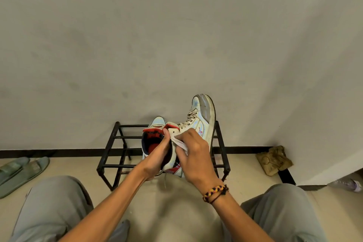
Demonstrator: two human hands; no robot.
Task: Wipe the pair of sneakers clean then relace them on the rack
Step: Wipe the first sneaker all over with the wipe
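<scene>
- Grey-trousered knees (pixel 53 208) frame the bottom edge.
- Right hand (pixel 193 155) pinches a white cloth (pixel 179 143) against the raised sneaker (pixel 198 124).
- Left hand (pixel 157 158) grips that sneaker's heel collar.
- Second sneaker (pixel 154 135) sits on the black rack (pixel 113 151).
- Green slippers (pixel 21 171) lie far left; a brown rag (pixel 274 160) lies in the right corner.

White sneakers (pixel 198 124) atop black rack (pixel 110 149)

The black metal-bar shoe rack (pixel 110 144) looks matt; the white leather-like high-top sneaker (pixel 204 113) has a scuffed, faintly iridescent sheen; the white wiping cloth (pixel 181 144) looks soft.
</scene>
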